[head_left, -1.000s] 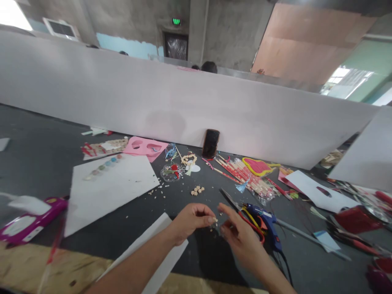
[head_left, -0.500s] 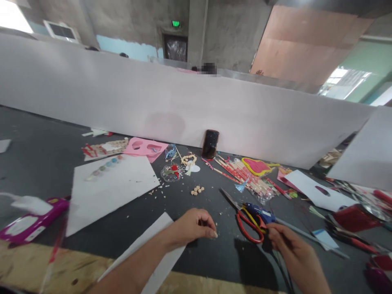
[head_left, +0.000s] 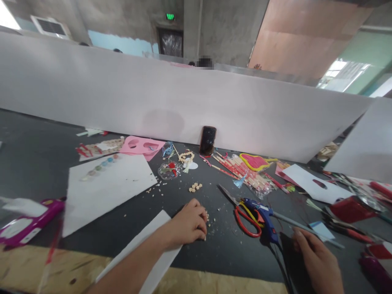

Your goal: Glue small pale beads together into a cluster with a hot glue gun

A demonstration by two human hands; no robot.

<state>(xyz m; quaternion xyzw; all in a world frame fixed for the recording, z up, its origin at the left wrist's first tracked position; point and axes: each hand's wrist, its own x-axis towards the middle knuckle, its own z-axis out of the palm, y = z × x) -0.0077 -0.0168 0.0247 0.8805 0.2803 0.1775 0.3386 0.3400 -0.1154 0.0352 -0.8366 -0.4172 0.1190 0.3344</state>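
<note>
My left hand point(head_left: 191, 223) rests low over the dark table, its fingers curled down beside small pale beads point(head_left: 208, 218). What is under its fingertips is hidden. A small cluster of beige beads point(head_left: 195, 187) lies just beyond it. My right hand point(head_left: 318, 255) is at the right, fingers loosely bent and apart from the glue gun, with nothing visible in them. The blue glue gun point(head_left: 267, 218) lies on the table with a long grey glue stick point(head_left: 294, 222) out of its back. Red-handled scissors point(head_left: 247, 222) lie against it, blades towards the upper left.
White boards point(head_left: 107, 188) lie at the left by a purple power strip point(head_left: 33, 224). A phone point(head_left: 208, 140) leans on the white partition point(head_left: 183, 98). Wrapped sticks point(head_left: 245, 175), a pink sheet point(head_left: 142, 146) and a red can point(head_left: 352, 208) are scattered around.
My right hand has let go of the glue gun and moved right. The glue gun now lies on the table. My left hand has lowered, its fingers turned down towards the beads.
</note>
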